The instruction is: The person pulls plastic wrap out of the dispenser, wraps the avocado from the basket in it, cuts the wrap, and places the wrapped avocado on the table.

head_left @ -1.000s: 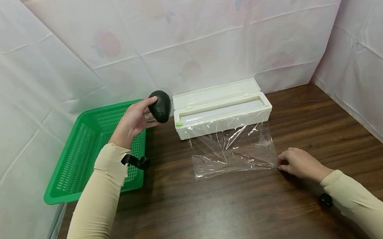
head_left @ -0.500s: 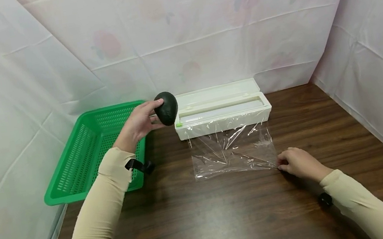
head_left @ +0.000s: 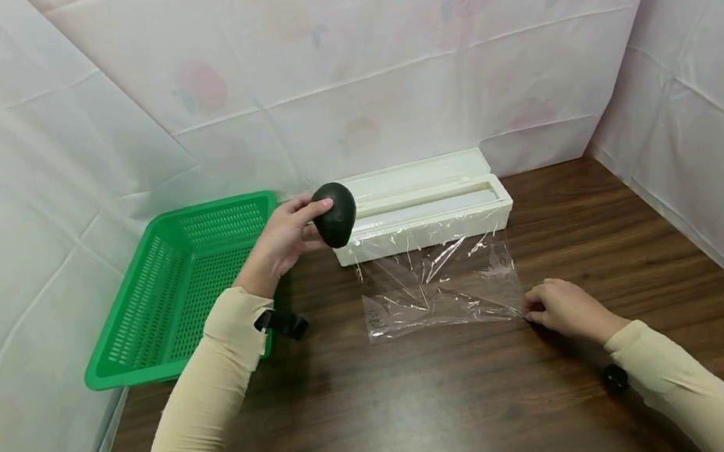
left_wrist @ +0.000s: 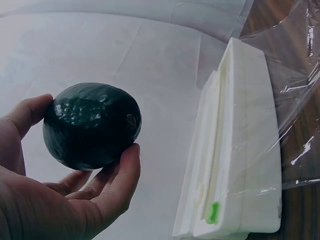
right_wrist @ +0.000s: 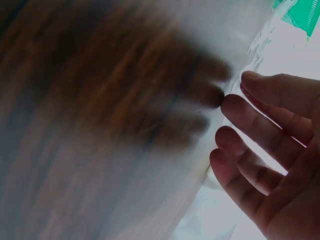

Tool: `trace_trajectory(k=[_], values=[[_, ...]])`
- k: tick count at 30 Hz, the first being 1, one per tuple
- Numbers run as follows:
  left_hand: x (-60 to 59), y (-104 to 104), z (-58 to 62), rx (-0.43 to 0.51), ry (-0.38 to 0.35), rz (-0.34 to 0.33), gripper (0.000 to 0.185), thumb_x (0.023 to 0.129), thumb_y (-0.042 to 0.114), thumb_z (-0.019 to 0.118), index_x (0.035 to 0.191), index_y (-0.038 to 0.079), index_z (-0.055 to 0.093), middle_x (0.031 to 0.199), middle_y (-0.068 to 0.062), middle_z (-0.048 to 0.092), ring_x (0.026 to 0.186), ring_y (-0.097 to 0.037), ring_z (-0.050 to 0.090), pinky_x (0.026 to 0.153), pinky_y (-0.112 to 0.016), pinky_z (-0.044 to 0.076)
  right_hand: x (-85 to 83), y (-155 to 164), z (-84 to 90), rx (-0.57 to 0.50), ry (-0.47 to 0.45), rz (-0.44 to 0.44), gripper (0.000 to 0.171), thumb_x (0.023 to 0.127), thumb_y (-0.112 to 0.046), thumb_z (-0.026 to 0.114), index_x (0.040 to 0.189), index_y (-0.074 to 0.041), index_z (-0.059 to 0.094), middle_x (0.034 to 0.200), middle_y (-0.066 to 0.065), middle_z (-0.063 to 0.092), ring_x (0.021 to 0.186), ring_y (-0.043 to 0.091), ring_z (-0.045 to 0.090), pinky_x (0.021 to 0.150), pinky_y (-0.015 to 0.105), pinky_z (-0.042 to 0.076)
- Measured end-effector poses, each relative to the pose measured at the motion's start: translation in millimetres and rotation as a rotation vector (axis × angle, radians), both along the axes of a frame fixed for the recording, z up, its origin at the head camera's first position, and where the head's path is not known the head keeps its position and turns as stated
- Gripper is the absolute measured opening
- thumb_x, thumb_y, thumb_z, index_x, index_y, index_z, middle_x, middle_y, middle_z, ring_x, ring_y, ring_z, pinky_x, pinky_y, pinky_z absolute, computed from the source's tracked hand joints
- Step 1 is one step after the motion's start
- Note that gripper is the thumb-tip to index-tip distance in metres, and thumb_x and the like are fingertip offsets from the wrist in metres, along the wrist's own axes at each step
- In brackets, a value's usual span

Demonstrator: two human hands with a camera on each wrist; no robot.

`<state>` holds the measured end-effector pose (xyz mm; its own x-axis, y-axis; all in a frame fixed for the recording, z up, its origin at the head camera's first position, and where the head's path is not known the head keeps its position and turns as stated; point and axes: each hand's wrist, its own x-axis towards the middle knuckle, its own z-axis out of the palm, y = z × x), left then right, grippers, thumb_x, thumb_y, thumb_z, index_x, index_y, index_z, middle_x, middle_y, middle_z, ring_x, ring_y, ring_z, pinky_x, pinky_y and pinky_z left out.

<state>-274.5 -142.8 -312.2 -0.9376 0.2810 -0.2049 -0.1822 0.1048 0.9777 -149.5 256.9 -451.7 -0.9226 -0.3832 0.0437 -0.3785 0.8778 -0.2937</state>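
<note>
A dark green avocado [head_left: 335, 214] is held up in the air by my left hand [head_left: 279, 243], with the thumb on one side and the fingers on the other. In the left wrist view the avocado [left_wrist: 92, 127] shows its bumpy skin and stem spot. A sheet of clear cling film [head_left: 439, 289] lies on the table, drawn out from a white dispenser box [head_left: 434, 232] whose lid stands open. My right hand [head_left: 571, 311] pinches the near right corner of the film between thumb and fingers. In the right wrist view, the fingertips [right_wrist: 237, 107] hover close to the tabletop.
To the left stands a green plastic basket [head_left: 178, 366] with perforated sides. A green slider [left_wrist: 213, 213] sits at the end of the dispenser box. Pale printed cloth [head_left: 340, 40] hangs behind and at both sides of the brown wooden table [head_left: 395, 434].
My left hand has carried the avocado to the right and slightly nearer, from beside the basket to in front of the dispenser box's left end. The right hand and film have stayed still.
</note>
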Motion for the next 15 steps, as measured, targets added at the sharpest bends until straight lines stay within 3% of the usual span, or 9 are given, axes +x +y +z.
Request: trace_trajectory(k=[10, 15], values=[[0.9, 19.0, -13.5, 0.019, -0.004, -0.028, 0.057, 0.095, 0.026, 0.06, 0.142, 0.003, 0.039, 0.145, -0.021, 0.041, 0.125, -0.039, 0.053, 0.1, -0.058, 0.046, 0.5, 2.7, -0.3, -0.003, -0.002, -0.006, 0.015, 0.081, -0.009, 0.075, 0.071, -0.017, 0.067, 0.07, -0.006, 0.062, 0.068, 0.012, 0.052, 0.062, 0.033, 0.043], [2.5, 28.2, -20.2, 0.005, -0.013, -0.018, 0.06, 0.093, 0.022, 0.063, 0.145, 0.004, 0.038, 0.145, -0.02, 0.041, 0.126, -0.038, 0.052, 0.098, -0.054, 0.049, 2.6, 2.3, -1.0, -0.013, -0.014, -0.006, 0.015, 0.081, -0.009, 0.075, 0.071, -0.018, 0.067, 0.07, -0.007, 0.062, 0.068, 0.012, 0.052, 0.062, 0.033, 0.043]])
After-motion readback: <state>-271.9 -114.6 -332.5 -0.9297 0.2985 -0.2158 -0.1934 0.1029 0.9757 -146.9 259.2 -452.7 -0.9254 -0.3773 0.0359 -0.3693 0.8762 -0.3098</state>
